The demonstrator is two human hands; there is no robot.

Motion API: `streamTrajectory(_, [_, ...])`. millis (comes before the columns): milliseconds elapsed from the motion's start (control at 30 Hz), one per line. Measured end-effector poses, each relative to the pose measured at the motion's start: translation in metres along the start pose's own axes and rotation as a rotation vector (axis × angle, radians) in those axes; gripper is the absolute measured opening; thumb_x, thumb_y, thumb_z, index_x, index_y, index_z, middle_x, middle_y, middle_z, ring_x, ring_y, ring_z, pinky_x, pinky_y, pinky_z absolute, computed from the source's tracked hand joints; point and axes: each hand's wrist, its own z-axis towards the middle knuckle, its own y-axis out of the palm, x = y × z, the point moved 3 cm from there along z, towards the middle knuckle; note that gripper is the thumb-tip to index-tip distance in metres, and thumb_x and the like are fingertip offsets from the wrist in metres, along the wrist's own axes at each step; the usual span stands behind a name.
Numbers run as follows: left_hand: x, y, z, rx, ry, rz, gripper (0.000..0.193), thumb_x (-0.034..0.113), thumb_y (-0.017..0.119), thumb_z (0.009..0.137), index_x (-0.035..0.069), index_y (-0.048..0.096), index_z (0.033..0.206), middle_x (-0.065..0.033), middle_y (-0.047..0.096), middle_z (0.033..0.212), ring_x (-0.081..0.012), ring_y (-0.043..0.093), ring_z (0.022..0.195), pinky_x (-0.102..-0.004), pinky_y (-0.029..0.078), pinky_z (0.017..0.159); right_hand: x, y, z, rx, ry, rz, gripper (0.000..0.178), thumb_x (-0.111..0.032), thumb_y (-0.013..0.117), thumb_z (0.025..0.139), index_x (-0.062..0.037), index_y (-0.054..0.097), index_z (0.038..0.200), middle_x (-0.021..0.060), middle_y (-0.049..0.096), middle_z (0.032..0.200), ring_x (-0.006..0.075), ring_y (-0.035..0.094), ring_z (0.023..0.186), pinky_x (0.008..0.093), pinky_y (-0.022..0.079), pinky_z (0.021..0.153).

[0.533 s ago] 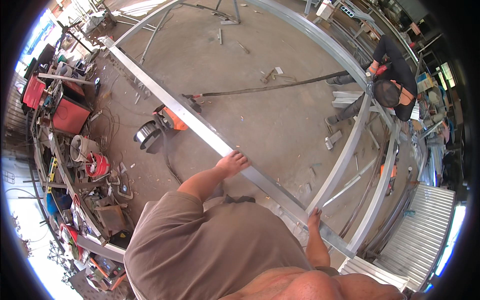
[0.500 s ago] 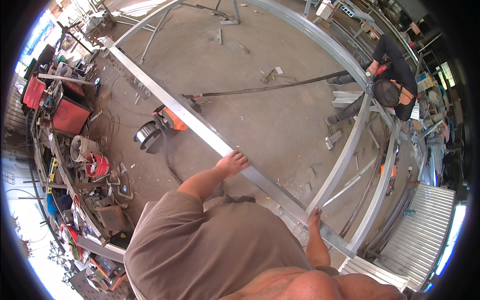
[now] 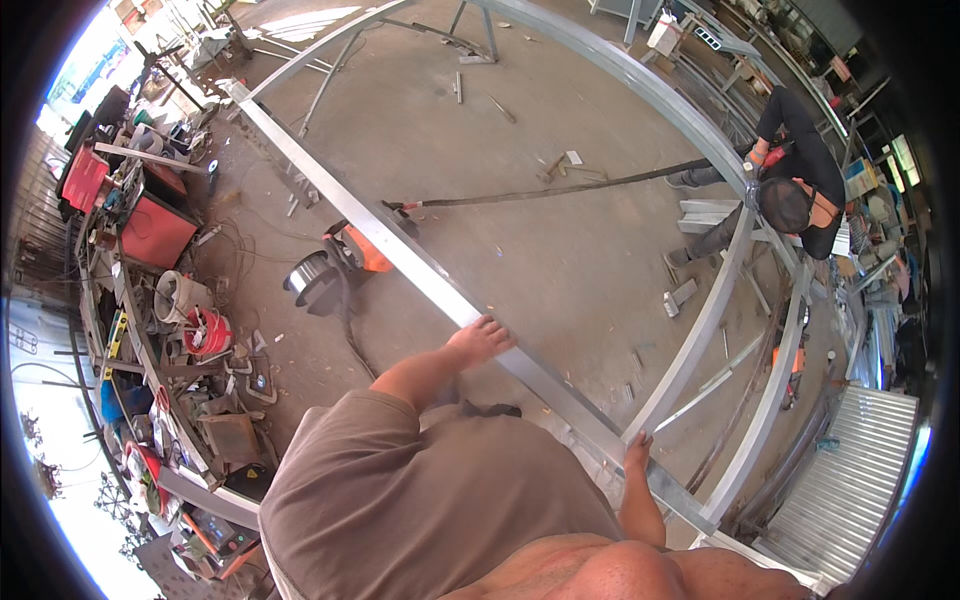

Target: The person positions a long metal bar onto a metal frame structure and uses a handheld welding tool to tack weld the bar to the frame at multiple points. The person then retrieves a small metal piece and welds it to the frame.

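A long silvery square-tube metal beam [image 3: 420, 266] runs diagonally in front of me, part of a large frame. My left hand [image 3: 480, 341] lies over its top, fingers curled across it. Farther along to the right, my right hand [image 3: 637, 453] grips the same beam close to where a crosspiece [image 3: 697, 347] joins it. Some of the right hand's fingers are hidden. At the far right corner a co-worker in dark clothes [image 3: 795, 200] bends over the frame, a hand by a red tool [image 3: 773, 157].
Beyond the beam, an orange machine with a wire spool [image 3: 318, 282] stands on the floor, its dark cable [image 3: 560, 190] stretching toward the co-worker. Left are red cabinets [image 3: 157, 228], buckets [image 3: 207, 330] and clutter. Corrugated sheets [image 3: 850, 480] lie at right; metal offcuts [image 3: 680, 298] dot the floor.
The whole view has shifted slightly, so the scene sits a little lower and farther right. Both my hands keep their places on the beam.
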Motion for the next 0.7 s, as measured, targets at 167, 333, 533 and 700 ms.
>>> streamTrajectory(167, [-0.0006, 0.0003, 0.0003, 0.008, -0.004, -0.032, 0.051, 0.016, 0.055, 0.097, 0.02, 0.048, 0.147, -0.0038, 0.058, 0.133, -0.0223, 0.051, 0.137, -0.0455, 0.034, 0.123, -0.0017, -0.0012, -0.0019, -0.022, 0.008, 0.042, 0.08, -0.057, 0.031, 0.111, 0.0071, 0.024, 0.159, 0.039, 0.047, 0.15, 0.0508, 0.049, 0.138, 0.0499, 0.041, 0.116])
streamTrajectory(333, [0.0002, -0.001, 0.0001, 0.027, -0.004, -0.053, 0.05, 0.014, 0.056, 0.096, 0.02, 0.049, 0.145, -0.004, 0.059, 0.131, -0.0232, 0.052, 0.135, -0.0466, 0.035, 0.121, 0.0043, 0.0007, 0.0017, -0.016, 0.046, 0.072, 0.081, -0.056, 0.031, 0.111, 0.0078, 0.023, 0.159, 0.0391, 0.043, 0.153, 0.0514, 0.046, 0.141, 0.0497, 0.04, 0.117])
streamTrajectory(533, [0.0012, -0.0051, -0.0013, 0.017, -0.003, -0.026, 0.05, 0.016, 0.054, 0.097, 0.02, 0.047, 0.147, -0.0037, 0.058, 0.131, -0.0228, 0.053, 0.135, -0.0449, 0.035, 0.122, 0.0065, 0.0015, 0.0031, 0.012, 0.02, 0.024, 0.081, -0.056, 0.03, 0.111, 0.0083, 0.024, 0.159, 0.0402, 0.043, 0.152, 0.0522, 0.045, 0.141, 0.0499, 0.039, 0.118])
streamTrajectory(700, [0.001, -0.0072, -0.0011, 0.025, -0.004, -0.031, 0.052, 0.016, 0.053, 0.096, 0.02, 0.046, 0.148, -0.0044, 0.058, 0.131, -0.0238, 0.053, 0.135, -0.0455, 0.035, 0.122, 0.0041, 0.0005, 0.0011, -0.01, 0.013, 0.03, 0.081, -0.057, 0.03, 0.111, 0.0084, 0.024, 0.159, 0.0405, 0.043, 0.152, 0.0524, 0.046, 0.14, 0.0504, 0.04, 0.118])
